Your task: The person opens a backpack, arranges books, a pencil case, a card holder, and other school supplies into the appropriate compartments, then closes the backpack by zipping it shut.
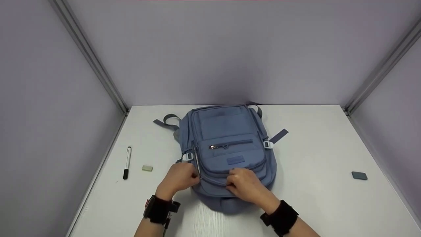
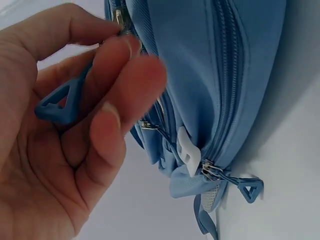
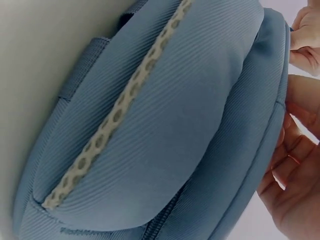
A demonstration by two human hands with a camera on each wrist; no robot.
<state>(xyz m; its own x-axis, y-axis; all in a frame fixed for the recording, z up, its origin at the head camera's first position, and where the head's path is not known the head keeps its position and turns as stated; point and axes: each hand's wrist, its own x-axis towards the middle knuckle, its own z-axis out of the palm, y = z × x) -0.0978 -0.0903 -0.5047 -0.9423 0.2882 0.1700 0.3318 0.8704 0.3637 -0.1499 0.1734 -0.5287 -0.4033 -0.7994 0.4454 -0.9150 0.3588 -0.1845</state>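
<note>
Wearing black bands [image 1: 158, 210] on both wrists, nearest of all. Pinching with the left hand [image 1: 180, 176] at the lower left side of the blue backpack [image 1: 227, 123], with thumb and fingers curled in and hardly any gap at the tips. Holding a zip pull [image 2: 62, 116] there, with its cord running between the fingers and its triangular end loose against the palm. Gripping with the right hand [image 1: 245, 185] at the lower front of the same bag, a little apart from the left, with bent fingers and thumb closed down on the edge of the cloth. Impossible to tell from these views whether also holding part of a zip there. Lying on its back in the middle of the white table [image 1: 315, 197], bottom end toward the person, in the bag's case. Showing along the underside, in the right wrist view, a pale mesh strip [image 3: 100, 140]. Well off to the right, on the table, a dark block [image 1: 359, 175]. To the left, near the bag, a small pale eraser [image 1: 147, 168]; just beyond, a marker [image 1: 127, 163], with its black end toward the person. Farther up the bag, a white buckle [image 1: 268, 144] on the right side and a front pocket zip [image 1: 238, 143]. Past those, a loose strap [image 1: 161, 124] out to the left. Behind everything, a plain pale wall [image 1: 210, 49].
</note>
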